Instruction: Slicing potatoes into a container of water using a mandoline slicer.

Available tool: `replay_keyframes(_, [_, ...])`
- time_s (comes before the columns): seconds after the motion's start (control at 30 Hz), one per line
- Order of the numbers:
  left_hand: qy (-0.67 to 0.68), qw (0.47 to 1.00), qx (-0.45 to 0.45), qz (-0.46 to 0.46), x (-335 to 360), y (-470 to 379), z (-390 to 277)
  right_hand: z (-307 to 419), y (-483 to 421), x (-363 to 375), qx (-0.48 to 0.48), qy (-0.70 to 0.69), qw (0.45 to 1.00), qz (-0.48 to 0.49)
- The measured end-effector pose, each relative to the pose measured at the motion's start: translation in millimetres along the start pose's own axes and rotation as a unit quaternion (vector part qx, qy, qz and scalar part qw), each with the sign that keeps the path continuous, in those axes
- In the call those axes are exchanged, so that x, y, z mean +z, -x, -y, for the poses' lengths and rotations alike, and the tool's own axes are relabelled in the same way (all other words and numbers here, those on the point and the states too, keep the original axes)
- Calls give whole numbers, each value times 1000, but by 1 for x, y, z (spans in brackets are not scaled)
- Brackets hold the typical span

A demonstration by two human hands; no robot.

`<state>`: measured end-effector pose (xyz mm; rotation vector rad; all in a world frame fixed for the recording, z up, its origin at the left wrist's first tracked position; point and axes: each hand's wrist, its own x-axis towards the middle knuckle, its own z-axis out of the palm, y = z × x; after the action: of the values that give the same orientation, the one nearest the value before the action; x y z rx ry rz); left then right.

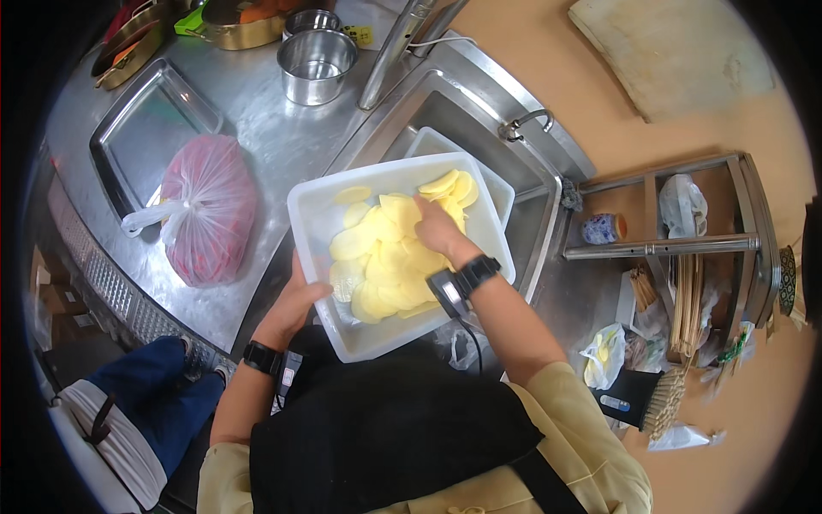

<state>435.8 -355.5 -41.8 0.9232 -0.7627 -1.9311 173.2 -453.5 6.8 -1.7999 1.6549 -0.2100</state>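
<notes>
A white plastic tub [359,172] is tilted in front of my body, over the near side of the sink. Thin pale yellow slices, which look like potato [385,257], lie heaped inside it. My left hand [298,302] grips the tub's left wall, thumb over the rim. Inside the tub, my right hand [443,231] rests among the slices near the right side; its fingertips are partly hidden, so I cannot tell whether it pinches any. A second white plastic container [494,180] shows behind the tub, in the steel sink [443,115].
Left on the steel counter [270,141] are a knotted plastic bag [212,218] with reddish contents, a metal tray [154,122] and a steel pot [318,67]. A faucet [526,125] stands behind the sink. At right, a metal rack [668,247] holds skewers. A person [138,411] is at lower left.
</notes>
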Motion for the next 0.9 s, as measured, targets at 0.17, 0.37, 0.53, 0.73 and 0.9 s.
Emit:
replay_keyframes(0.17, [7, 1000, -1, -11, 4, 2, -4, 54, 24, 15, 14, -163, 968, 193])
replay_keyframes(0.37, [21, 1000, 8, -4, -2, 9, 2, 26, 61, -11, 17, -74, 960, 268])
replay_keyframes(0.53, [34, 999, 11, 4, 2, 8, -1, -57, 56, -45, 107, -162, 981, -14])
replay_keyframes(0.73, [44, 999, -6, -3, 5, 8, -3, -67, 23, -16, 137, -54, 983, -114])
replay_keyframes(0.9, [48, 999, -7, -8, -4, 8, 7, 1, 35, 19, 14, -131, 988, 75])
